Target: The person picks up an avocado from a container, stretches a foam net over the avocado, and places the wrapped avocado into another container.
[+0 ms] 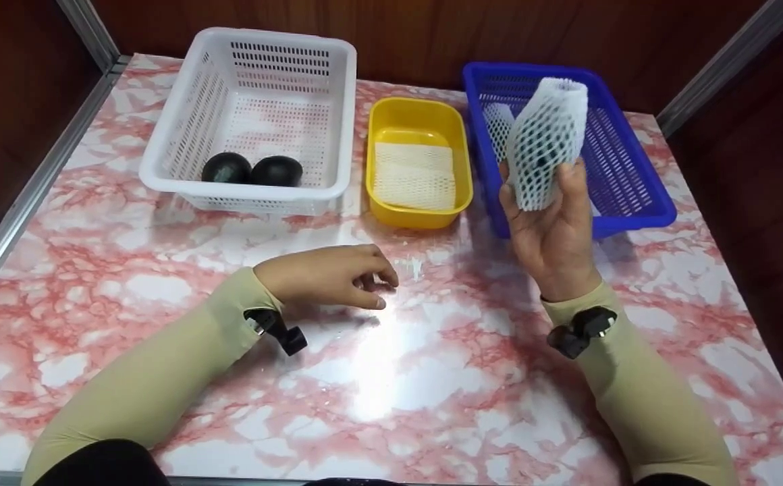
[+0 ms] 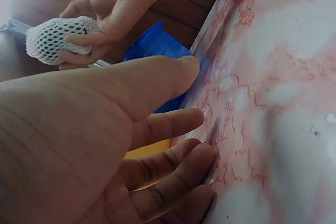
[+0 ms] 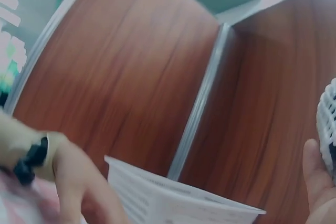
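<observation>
My right hand (image 1: 553, 229) grips a white foam net sleeve (image 1: 548, 138), held up over the blue basket. Something dark shows through its mesh, and the sleeve's upper end stands open. In the left wrist view the netted bundle (image 2: 58, 40) bulges round between the fingers and thumb. Only the edge of the netting (image 3: 328, 121) enters the right wrist view. Low over the table, my left hand (image 1: 331, 273) has loosely bent fingers and holds nothing. Two dark, smooth oval fruits (image 1: 227, 167), like avocados, lie side by side in the white basket (image 1: 246, 183).
A yellow bin (image 1: 418, 217) with flat white net sleeves (image 1: 413, 175) stands between the baskets. Inside the blue basket (image 1: 634, 222), at its left, lies another netted sleeve (image 1: 498, 125). Brown wood-grain panels (image 1: 418, 40) enclose the red-and-white marbled table (image 1: 432, 378) at the back and sides.
</observation>
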`<action>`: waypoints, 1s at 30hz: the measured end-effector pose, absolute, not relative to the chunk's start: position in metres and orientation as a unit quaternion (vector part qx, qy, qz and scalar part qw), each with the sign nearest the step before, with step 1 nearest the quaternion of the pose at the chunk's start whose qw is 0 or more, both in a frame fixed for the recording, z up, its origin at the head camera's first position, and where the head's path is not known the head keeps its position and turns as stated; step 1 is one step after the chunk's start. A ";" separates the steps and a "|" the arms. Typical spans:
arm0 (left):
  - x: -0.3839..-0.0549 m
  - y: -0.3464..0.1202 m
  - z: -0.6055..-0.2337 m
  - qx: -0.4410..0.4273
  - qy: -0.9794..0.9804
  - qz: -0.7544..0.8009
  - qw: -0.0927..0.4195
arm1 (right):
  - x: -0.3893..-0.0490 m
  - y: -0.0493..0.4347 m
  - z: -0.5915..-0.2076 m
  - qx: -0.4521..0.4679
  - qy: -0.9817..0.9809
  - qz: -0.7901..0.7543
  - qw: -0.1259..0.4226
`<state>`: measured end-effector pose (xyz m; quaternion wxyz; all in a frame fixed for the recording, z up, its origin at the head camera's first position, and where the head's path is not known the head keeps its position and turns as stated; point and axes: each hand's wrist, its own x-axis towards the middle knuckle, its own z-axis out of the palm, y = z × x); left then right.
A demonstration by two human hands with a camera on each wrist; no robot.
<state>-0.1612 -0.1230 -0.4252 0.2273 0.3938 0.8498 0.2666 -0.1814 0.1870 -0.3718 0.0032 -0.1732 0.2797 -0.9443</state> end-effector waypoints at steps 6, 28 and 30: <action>-0.160 -0.122 -0.425 0.396 0.849 0.273 0.216 | -0.175 0.180 -0.375 -0.220 0.525 -0.796 -0.206; -0.156 -0.119 -0.426 0.370 0.866 0.264 0.209 | -0.166 0.166 -0.405 -0.436 0.716 -0.367 -0.403; -0.155 -0.119 -0.426 0.373 0.865 0.267 0.205 | -0.168 0.166 -0.402 -0.425 0.725 -0.364 -0.402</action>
